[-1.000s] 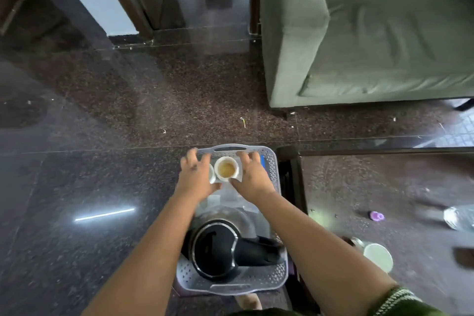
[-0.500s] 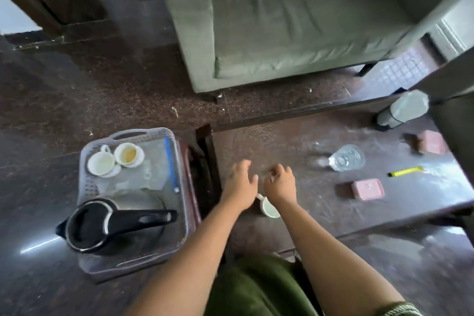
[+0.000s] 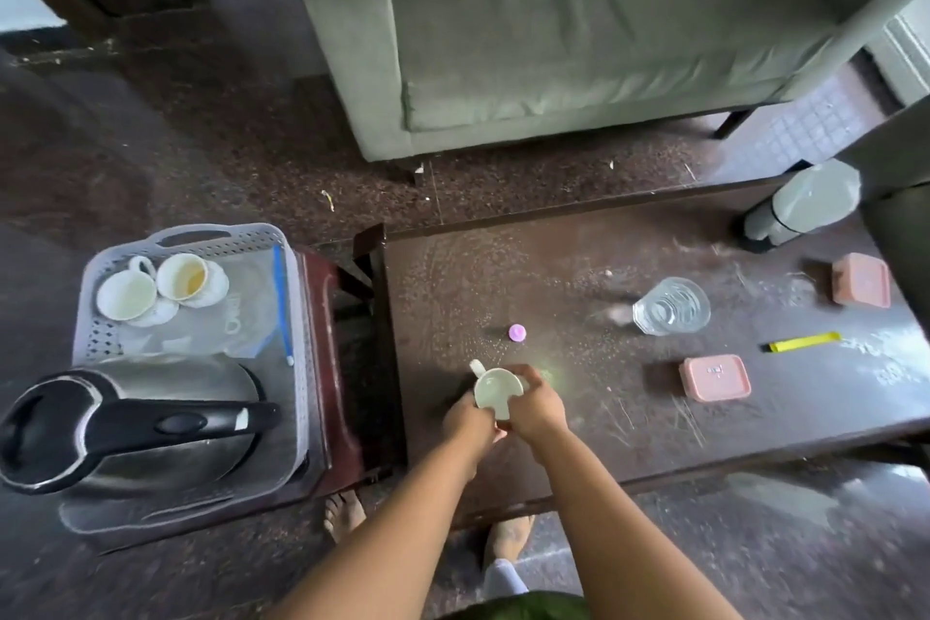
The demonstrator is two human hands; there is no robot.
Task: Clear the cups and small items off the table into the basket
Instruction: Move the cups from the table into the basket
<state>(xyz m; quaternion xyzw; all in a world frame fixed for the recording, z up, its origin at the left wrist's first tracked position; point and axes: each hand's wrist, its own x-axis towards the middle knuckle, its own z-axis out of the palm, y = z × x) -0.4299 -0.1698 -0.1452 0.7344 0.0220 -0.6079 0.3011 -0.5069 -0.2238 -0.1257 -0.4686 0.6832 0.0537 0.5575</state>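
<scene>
Both forearms reach forward from bottom of frame, converging at centre. Left hand point(image 3: 470, 420) curled, fingers wrapped in a grip from the left side. Right hand point(image 3: 537, 410) opposite it, fingers bent over from the right, thumb side up. Hands nearly touching. Both bare feet visible below.

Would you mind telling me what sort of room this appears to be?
Most likely a living room in a home: a green upholstered armchair faces a low dark coffee table, and a basket beside it holds used teacups and an electric kettle.
</scene>
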